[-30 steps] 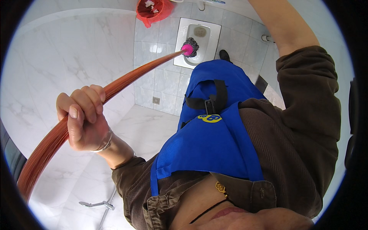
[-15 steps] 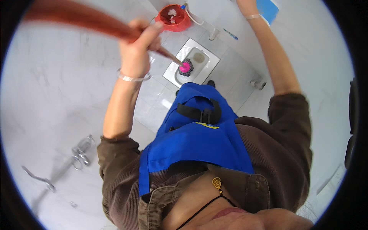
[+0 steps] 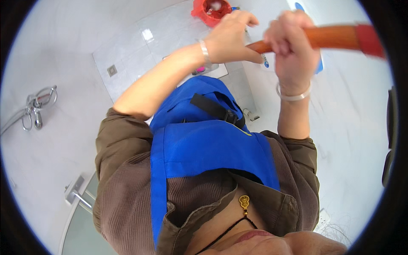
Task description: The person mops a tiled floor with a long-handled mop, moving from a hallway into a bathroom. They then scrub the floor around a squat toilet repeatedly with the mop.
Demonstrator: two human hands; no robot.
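From where I stand, the person in the blue apron has 1 mop on the go, its long orange-brown handle slanting across the front of both hands' reach. The step in hand looks to be scrubbing or wiping the floor toilet, with the hold on the handle being sorted out between 2 hands. The right hand has its fingers curled closed round the wood, a firm grip as far as I can judge through the blur. The left hand is open, fingers stretched out and thumb apart, with the narrower part of the handle running into the gap between thumb and fingers. Whether its palm touches the wood, I cannot tell.

To my eye, the next move calls for the left fingers to close round that lower stretch, so 2 hands can steer and press together.

As for where the mop lies: its thick end, with a red sleeve, sticks out beyond the right fist, well to the person's right. The middle passes through that fist, then slips behind the left hand. Below the left wrist a bit of pink shows against the toilet, probably the mop's head, mostly hidden. A red bin stands near, past the left fingertips.
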